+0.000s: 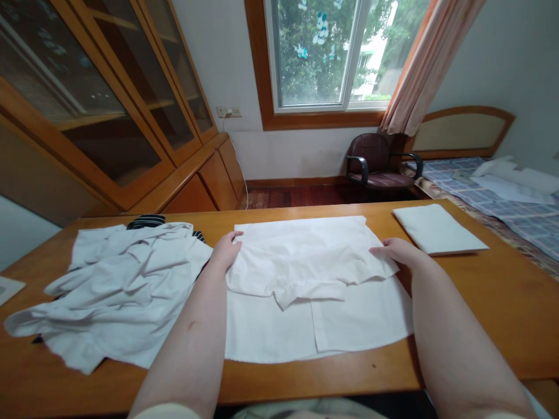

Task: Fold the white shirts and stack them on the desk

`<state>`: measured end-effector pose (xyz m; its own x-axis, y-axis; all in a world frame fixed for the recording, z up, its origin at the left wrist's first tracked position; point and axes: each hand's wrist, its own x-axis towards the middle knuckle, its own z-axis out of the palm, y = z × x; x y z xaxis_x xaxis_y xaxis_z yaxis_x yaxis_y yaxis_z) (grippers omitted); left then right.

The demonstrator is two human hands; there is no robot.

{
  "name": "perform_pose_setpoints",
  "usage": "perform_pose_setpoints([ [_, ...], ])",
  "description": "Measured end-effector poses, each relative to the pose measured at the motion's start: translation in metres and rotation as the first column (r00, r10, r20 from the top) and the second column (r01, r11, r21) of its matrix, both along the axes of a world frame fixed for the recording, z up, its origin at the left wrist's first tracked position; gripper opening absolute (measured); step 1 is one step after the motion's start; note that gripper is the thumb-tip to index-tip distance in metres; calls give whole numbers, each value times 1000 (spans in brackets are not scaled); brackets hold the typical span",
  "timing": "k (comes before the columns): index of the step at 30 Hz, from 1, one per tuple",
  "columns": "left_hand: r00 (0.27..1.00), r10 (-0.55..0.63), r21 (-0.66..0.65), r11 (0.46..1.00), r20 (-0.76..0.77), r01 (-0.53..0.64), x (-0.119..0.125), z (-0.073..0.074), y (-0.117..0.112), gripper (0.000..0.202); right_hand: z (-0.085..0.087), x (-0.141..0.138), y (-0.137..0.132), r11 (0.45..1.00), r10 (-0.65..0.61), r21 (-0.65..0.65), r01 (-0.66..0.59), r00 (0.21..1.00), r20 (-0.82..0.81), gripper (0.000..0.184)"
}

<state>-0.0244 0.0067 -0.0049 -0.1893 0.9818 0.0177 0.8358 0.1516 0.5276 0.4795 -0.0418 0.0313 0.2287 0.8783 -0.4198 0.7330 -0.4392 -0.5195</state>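
Note:
A white garment lies in front of me on the wooden table, its upper part folded back over the lower part in a rumpled layer. At the layer's left edge, my left hand pinches the cloth between thumb and fingers. My right hand grips the same layer at its right edge, fingers partly hidden. Below the fold, the lower panel spreads flat with a vertical overlapping edge near its middle. A heap of crumpled white cloth lies left of my left arm, with black striped fabric showing behind it.
A flat, folded white cloth rests at the table's right. The wooden table extends to both sides. Beyond it stand an armchair, a bed and a glass-door cabinet. A white cord hangs from the wall socket.

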Motion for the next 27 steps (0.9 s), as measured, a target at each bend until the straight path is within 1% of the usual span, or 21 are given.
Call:
perform_pose_setpoints([
  [4,999,28,8,1000,20,-28,0,-1,1,36,-7,5,1,999,-27,-38,23,994,-106,32],
  [6,999,30,7,1000,25,-31,0,0,1,36,-13,9,4,998,-19,-61,12,993,-112,30],
  [8,999,29,3,1000,28,-29,1,2,-1,35,-17,14,5,998,-11,-55,5,994,-107,29],
  [10,999,26,0,1000,33,-26,2,4,-1,35,-18,16,4,999,-5,-51,-4,987,-159,28],
  [12,999,30,-3,1000,38,-30,3,5,-2,35,-17,15,1,998,-11,-65,-6,965,-263,26],
  [15,999,30,-9,1000,42,-30,2,4,-1,35,-15,12,-4,996,-60,-84,25,893,-446,22],
  [17,999,26,-11,1000,45,-26,1,2,0,35,-15,12,-5,994,-84,-102,38,863,-498,22],
  [19,998,30,-11,1000,56,-29,0,1,1,36,-16,15,-4,992,-79,-119,29,895,-440,23],
  [22,995,51,-2,999,88,-51,-1,-1,2,39,-18,22,0,996,-25,-94,0,965,-262,24],
  [24,992,64,4,998,109,-65,-1,-1,2,41,-16,24,1,998,2,-58,-14,982,-190,24],
  [27,989,72,-2,997,126,-73,0,1,1,41,-12,23,1,1000,1,-21,-4,987,-161,28],
])
